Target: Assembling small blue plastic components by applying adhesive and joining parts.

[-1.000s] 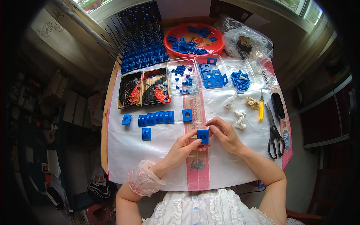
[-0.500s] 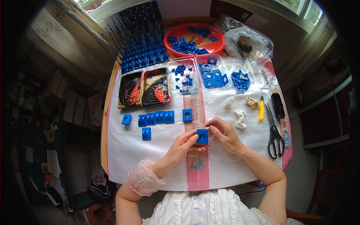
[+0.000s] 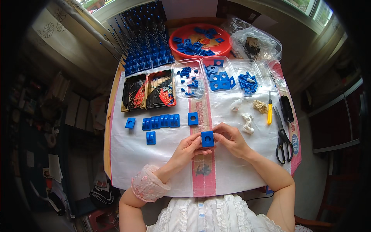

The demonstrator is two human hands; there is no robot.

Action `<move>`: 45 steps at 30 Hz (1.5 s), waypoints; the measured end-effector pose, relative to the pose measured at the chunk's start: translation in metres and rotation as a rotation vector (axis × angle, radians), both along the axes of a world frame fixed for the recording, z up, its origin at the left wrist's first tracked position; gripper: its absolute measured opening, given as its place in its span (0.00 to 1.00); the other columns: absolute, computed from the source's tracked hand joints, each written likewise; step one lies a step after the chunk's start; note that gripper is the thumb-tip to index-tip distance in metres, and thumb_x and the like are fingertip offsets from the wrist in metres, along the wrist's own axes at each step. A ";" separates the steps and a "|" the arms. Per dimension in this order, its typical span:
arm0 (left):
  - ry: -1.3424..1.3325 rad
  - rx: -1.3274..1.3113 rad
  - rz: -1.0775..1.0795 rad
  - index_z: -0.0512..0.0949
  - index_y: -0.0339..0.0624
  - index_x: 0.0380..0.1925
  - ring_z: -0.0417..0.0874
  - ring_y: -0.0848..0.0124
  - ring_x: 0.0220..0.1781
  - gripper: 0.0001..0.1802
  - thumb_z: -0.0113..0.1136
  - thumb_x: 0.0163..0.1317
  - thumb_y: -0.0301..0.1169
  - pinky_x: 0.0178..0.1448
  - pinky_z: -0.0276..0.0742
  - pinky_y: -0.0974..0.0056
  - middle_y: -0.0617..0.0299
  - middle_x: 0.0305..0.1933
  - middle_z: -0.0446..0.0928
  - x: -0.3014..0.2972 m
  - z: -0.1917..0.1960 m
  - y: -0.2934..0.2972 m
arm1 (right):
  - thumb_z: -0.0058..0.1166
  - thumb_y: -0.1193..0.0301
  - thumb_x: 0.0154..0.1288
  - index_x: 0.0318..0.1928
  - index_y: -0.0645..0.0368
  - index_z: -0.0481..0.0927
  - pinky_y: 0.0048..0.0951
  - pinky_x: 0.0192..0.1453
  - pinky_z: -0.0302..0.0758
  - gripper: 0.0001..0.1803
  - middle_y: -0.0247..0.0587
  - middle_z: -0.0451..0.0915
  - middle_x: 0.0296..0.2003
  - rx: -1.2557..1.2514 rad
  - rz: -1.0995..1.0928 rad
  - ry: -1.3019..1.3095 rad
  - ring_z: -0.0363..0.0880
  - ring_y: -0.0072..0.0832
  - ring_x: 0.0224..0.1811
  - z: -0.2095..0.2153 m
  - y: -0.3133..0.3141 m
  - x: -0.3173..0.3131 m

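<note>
Between my hands, above the table, is a blue square plastic piece (image 3: 207,139) with a round opening in its middle. My left hand (image 3: 192,145) grips it by its left side, thumb near the edge and fingers beneath. At the right edge, the bent thumb and fingers of my right hand (image 3: 230,140) close on the same piece; their tips are partly hidden. Just beyond lies another blue square piece with a hole (image 3: 193,118). To the left are a row of blue ribbed pieces (image 3: 160,121), a single ribbed piece (image 3: 150,138) and a tilted holed piece (image 3: 130,123).
Behind stand black trays (image 3: 134,106) of small metal parts, clear trays (image 3: 181,95) of blue parts and a red basin (image 3: 174,49). Spring-stemmed blue assemblies (image 3: 148,62) crowd the back left. A yellow-handled screwdriver (image 3: 269,115) and black scissors (image 3: 285,145) lie right.
The blue square piece has shifted slightly up and left. My right fingers have come in against its right edge, where a small gap showed before.
</note>
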State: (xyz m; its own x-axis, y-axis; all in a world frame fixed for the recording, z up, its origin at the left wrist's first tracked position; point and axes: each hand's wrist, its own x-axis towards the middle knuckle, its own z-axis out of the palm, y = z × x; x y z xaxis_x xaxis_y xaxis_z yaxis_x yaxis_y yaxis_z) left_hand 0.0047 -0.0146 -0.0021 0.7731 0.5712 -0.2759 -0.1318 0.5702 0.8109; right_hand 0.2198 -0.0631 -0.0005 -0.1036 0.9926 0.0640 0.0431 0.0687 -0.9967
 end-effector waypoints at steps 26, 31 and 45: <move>-0.059 -0.125 0.111 0.66 0.36 0.66 0.83 0.71 0.53 0.22 0.44 0.78 0.35 0.57 0.82 0.71 0.57 0.57 0.78 0.002 0.006 -0.001 | 0.55 0.76 0.70 0.48 0.64 0.79 0.18 0.39 0.77 0.09 0.34 0.82 0.38 -0.034 0.047 0.030 0.80 0.15 0.38 -0.005 0.001 0.003; -0.065 -0.097 0.097 0.66 0.37 0.66 0.83 0.72 0.53 0.23 0.45 0.77 0.36 0.57 0.82 0.72 0.57 0.56 0.78 0.001 0.004 0.000 | 0.55 0.78 0.70 0.48 0.65 0.78 0.18 0.40 0.77 0.09 0.34 0.82 0.38 -0.031 0.062 0.021 0.80 0.15 0.38 -0.005 0.002 0.003; -0.028 -0.062 0.087 0.70 0.34 0.62 0.83 0.74 0.50 0.22 0.47 0.76 0.37 0.56 0.82 0.71 0.56 0.54 0.80 0.002 0.005 -0.003 | 0.55 0.80 0.68 0.48 0.66 0.78 0.25 0.52 0.77 0.09 0.37 0.81 0.42 -0.049 0.111 0.062 0.79 0.20 0.46 0.005 0.001 0.005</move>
State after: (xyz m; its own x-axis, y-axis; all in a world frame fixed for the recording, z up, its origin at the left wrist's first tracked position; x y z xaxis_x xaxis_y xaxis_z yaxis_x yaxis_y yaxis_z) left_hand 0.0070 -0.0176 0.0030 0.7295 0.6187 -0.2917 -0.2053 0.6048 0.7695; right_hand 0.2250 -0.0619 0.0045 -0.2099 0.9774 0.0252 -0.0235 0.0208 -0.9995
